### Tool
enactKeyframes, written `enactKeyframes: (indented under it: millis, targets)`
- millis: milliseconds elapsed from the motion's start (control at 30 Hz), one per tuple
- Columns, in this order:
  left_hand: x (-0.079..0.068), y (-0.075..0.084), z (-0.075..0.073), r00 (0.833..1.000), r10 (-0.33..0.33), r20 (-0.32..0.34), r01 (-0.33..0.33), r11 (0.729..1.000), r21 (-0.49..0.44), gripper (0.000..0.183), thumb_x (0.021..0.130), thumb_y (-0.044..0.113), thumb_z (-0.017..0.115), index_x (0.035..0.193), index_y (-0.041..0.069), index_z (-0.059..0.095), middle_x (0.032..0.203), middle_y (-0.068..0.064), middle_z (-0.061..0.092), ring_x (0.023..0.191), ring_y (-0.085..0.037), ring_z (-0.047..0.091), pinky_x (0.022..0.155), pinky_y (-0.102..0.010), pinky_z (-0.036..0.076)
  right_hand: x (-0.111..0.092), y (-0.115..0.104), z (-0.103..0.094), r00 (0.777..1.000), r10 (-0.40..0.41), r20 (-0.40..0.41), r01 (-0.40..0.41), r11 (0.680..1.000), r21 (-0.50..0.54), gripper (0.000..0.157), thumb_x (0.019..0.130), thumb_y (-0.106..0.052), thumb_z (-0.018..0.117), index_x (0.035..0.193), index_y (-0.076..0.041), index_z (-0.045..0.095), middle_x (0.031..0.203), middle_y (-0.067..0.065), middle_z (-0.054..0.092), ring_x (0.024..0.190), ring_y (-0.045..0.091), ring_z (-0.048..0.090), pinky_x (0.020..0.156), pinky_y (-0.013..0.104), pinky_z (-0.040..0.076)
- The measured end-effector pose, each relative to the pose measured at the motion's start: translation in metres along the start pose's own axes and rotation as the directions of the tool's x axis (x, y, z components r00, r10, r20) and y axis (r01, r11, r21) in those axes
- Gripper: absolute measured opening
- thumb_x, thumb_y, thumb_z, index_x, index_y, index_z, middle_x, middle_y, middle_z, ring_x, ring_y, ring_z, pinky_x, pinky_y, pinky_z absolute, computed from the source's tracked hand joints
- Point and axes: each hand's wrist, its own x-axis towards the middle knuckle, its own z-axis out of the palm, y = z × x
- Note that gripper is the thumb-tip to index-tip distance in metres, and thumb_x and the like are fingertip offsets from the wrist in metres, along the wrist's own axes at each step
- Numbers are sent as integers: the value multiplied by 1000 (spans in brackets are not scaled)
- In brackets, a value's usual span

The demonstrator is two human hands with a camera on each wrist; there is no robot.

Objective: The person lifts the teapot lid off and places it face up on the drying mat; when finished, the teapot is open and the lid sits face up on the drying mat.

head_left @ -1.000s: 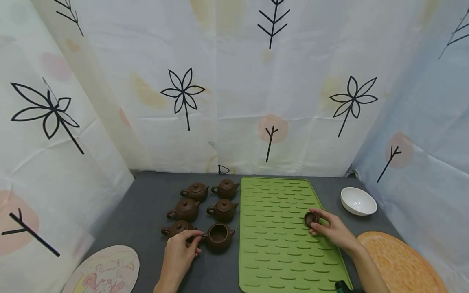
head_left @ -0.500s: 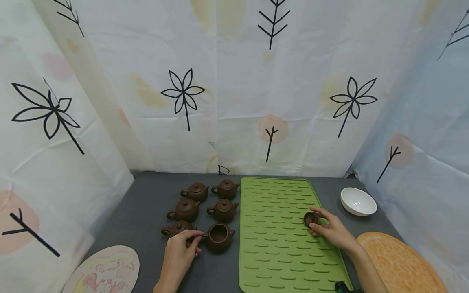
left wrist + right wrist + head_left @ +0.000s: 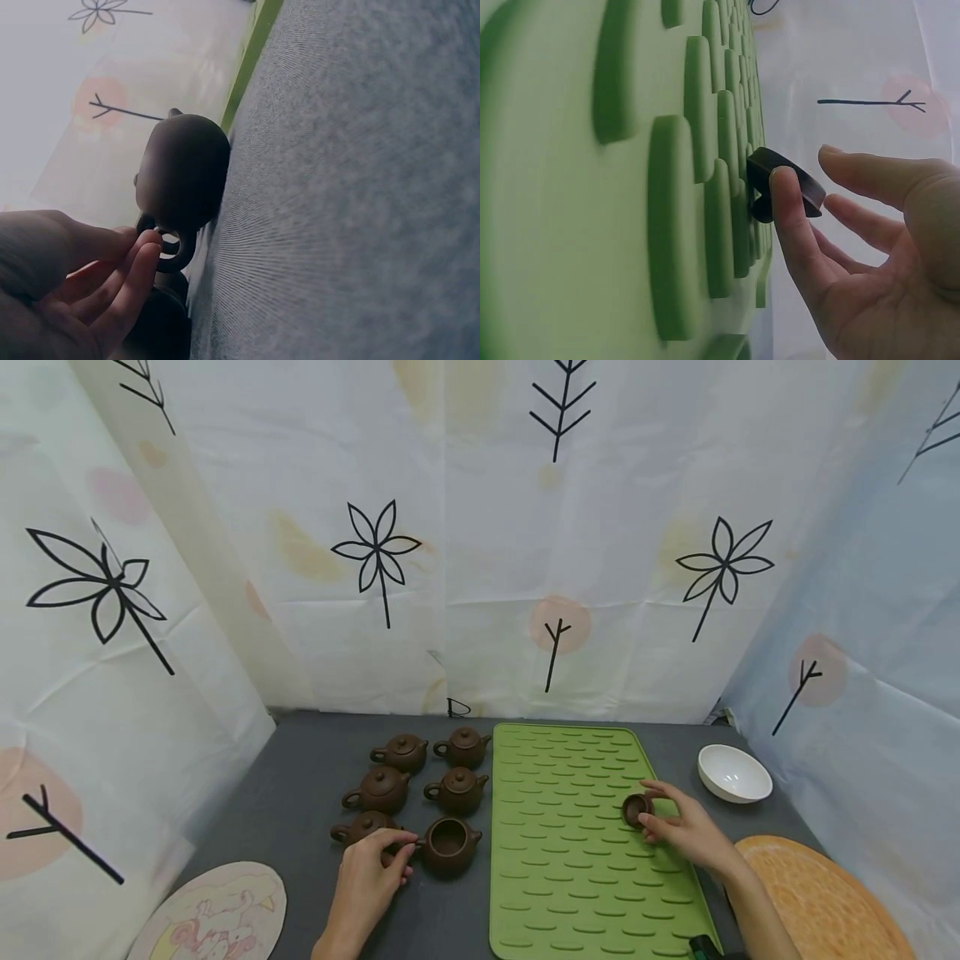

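Note:
In the head view my left hand (image 3: 367,877) pinches the handle of a lidless brown teapot (image 3: 448,847), which stands on the dark table. The left wrist view shows the fingertips at the teapot's (image 3: 184,172) looped handle. On the green mat (image 3: 555,860) lies a small brown teapot lid (image 3: 637,811), hollow side up. My right hand (image 3: 686,827) is beside it, with thumb and forefinger spread apart. In the right wrist view the lid (image 3: 787,176) lies tilted, its knob toward the mat; one fingertip overlaps it and the others stand off.
Several lidded brown teapots (image 3: 459,791) stand in two columns left of the mat. A white bowl (image 3: 733,773) sits at the right, behind a round orange-brown mat (image 3: 817,893). A round printed mat (image 3: 217,914) lies at front left. Patterned cloth (image 3: 480,568) encloses the table.
My right thumb and forefinger have spread and drawn slightly away from the lid, letting it go on the green mat. The left hand and the teapot have stayed in place.

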Motion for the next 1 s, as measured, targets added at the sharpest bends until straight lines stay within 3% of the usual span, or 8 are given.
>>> enactKeyframes:
  millis: [333, 400, 767, 1000]
  targets:
    - [5, 7, -2, 999, 26, 36, -25, 999, -38, 9, 95, 7, 82, 101, 15, 84, 87, -4, 75, 55, -5, 66, 53, -22, 52, -2, -18, 3, 995, 6, -101, -25, 983, -184, 71, 106, -17, 71, 164, 3, 35, 158, 42, 42, 76, 21, 79, 69, 35, 63]
    - [6, 8, -2, 998, 42, 39, -40, 998, -44, 10, 95, 6, 82, 100, 15, 83, 85, -3, 74, 54, -4, 65, 52, -22, 52, -2, -22, 3, 995, 8, -100, -26, 983, -182, 71, 106, -18, 72, 164, 1, 36, 158, 41, 43, 76, 22, 79, 69, 35, 64]
    - [28, 19, -12, 987, 149, 52, -148, 989, -28, 11, 96, 6, 82, 103, 14, 84, 91, -3, 80, 52, -1, 58, 50, -23, 48, 10, -51, 22, 985, -171, -23, 168, 980, -104, 59, 107, -11, 68, 161, -1, 44, 152, 39, 48, 78, 20, 77, 71, 40, 66]
    - [46, 23, -14, 980, 191, 63, -190, 982, -19, 13, 95, 7, 83, 104, 16, 84, 94, 2, 80, 70, 0, 63, 65, -22, 53, 31, -63, 45, 970, -243, 8, 243, 968, -61, 53, 106, -9, 70, 154, 3, 51, 146, 39, 54, 76, 22, 77, 70, 43, 66]
